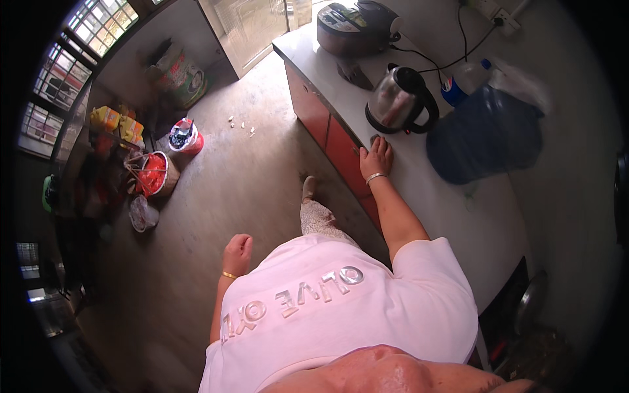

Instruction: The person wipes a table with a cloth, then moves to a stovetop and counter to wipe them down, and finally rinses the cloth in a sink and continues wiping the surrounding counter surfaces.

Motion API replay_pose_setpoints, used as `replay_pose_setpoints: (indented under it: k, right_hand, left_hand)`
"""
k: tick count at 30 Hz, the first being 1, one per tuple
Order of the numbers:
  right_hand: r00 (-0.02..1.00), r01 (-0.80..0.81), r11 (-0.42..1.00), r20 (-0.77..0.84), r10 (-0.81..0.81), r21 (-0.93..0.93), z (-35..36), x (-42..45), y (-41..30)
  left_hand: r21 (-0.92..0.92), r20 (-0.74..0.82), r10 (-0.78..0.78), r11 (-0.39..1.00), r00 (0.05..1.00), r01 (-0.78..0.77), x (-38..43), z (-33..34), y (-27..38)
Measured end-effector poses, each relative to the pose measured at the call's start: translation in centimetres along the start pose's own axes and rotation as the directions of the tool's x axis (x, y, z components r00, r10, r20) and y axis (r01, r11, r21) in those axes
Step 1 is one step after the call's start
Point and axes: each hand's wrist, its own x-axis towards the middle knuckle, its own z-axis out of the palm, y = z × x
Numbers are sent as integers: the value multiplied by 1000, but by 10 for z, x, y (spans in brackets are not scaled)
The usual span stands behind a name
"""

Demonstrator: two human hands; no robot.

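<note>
My right hand [377, 158], with a silver bangle at the wrist, rests on the white countertop [417, 206] near its front edge. A small dark patch or item [374, 139] shows at its fingertips; I cannot make out what it is. Just beyond the fingers stands a stainless-steel electric kettle [397, 100] with a black handle and a lit red light low on its side. My left hand [238, 253], wearing a gold bangle, hangs beside my body above the floor. Its fingers are curled in, and nothing shows in them.
A large blue water jug [486, 135] and a plastic bottle [469, 81] stand right of the kettle. Behind it are a rice cooker [356, 29] and a dark item [355, 74]. Red cabinet fronts [322, 127] run below. Lined buckets [169, 174] and yellow jugs [118, 123] are at left.
</note>
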Motion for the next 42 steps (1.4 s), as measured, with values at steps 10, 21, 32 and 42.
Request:
replay_pose_setpoints:
  k: [10, 21, 32, 42]
  right_hand:
    - [995, 24, 998, 97, -30, 62, 45, 104, -111]
    - [995, 86, 940, 13, -96, 329, 51, 134, -109]
    - [875, -483, 867, 35, 483, 121, 57, 180, -148]
    - [638, -769, 602, -319, 701, -215, 122, 332, -90]
  left_hand:
    - [-45, 297, 444, 891, 845, -452, 353, 19, 136]
    - [269, 512, 586, 585, 629, -765, 558, 198, 242]
    - [-381, 435, 751, 653, 496, -655, 603, 183, 249]
    - [-628, 520, 829, 535, 207, -565, 696, 67, 221]
